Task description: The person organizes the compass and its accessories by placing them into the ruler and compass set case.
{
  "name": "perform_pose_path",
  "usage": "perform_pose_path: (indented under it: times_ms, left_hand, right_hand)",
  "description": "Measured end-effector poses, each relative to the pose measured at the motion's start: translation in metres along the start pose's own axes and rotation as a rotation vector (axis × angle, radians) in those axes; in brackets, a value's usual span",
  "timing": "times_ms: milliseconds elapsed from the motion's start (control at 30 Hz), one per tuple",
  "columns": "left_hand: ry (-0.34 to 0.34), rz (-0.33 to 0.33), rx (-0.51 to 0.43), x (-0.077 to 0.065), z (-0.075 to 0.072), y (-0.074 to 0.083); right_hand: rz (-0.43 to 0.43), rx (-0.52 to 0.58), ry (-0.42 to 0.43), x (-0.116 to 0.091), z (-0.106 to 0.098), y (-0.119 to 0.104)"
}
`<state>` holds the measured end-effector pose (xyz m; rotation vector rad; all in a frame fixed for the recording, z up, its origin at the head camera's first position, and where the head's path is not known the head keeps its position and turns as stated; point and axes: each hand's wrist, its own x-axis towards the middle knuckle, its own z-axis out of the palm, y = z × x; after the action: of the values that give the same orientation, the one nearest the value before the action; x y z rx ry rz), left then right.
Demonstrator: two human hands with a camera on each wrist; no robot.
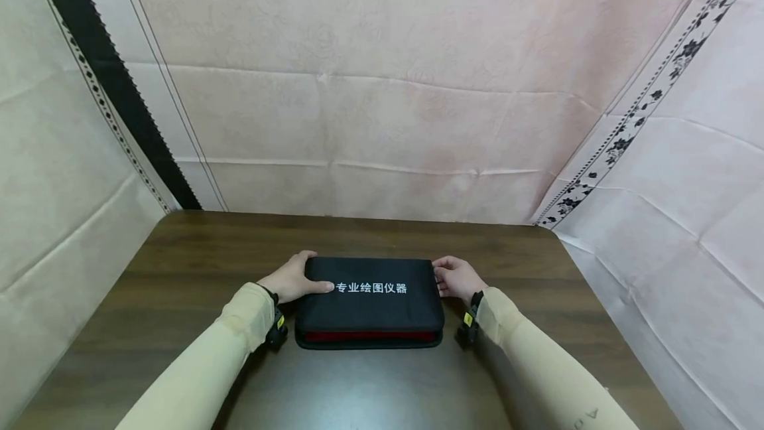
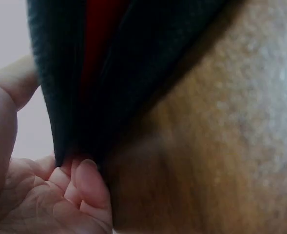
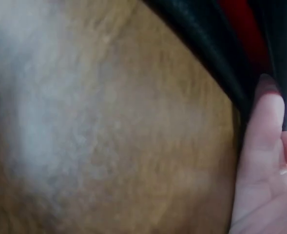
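A black zip-style drawing instrument case [image 1: 370,310] with white lettering lies on the wooden table. Its front edge gapes a little, and a red lining [image 1: 370,336] shows between the covers. At the far left corner my left hand [image 1: 296,279] grips the case, thumb flat on the top cover. The left wrist view shows fingers [image 2: 92,183] curled at the side where the covers meet. My right hand [image 1: 456,277] holds the right edge near the far corner with bent fingers. In the right wrist view one fingertip [image 3: 268,90] reaches into the gap between the covers.
The brown wooden table [image 1: 197,271] extends around the case. Pale patterned cloth [image 1: 382,118] hangs behind it, with more cloth at both sides. Each wrist wears a black strapped camera, such as the left one [image 1: 277,329].
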<state>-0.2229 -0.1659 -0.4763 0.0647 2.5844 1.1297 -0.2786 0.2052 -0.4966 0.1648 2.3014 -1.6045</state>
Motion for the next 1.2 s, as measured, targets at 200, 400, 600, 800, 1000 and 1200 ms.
perform_pose_path:
  times_ms: [200, 400, 600, 800, 1000, 1200]
  left_hand:
    - [-0.001, 0.02, 0.009, -0.002, -0.002, 0.001]
    - [-0.004, 0.019, 0.017, -0.005, -0.004, 0.002]
    - [-0.021, 0.016, 0.024, -0.005, -0.002, 0.006]
    - [-0.034, 0.008, 0.054, 0.0, -0.002, 0.002]
    - [-0.041, -0.004, 0.062, 0.001, -0.001, 0.001]
    - [-0.027, -0.018, 0.082, 0.0, -0.001, 0.004]
  right_hand:
    - [-0.001, -0.001, -0.002, -0.005, -0.002, -0.002]
    - [-0.018, -0.008, -0.097, -0.004, -0.007, -0.005]
    - [-0.045, -0.106, -0.117, -0.001, -0.014, -0.003]
    - [-0.079, -0.132, -0.13, 0.0, -0.019, 0.0]
    - [-0.117, -0.153, -0.114, 0.0, -0.015, 0.002]
    - [-0.088, -0.174, -0.093, 0.003, -0.007, 0.0]
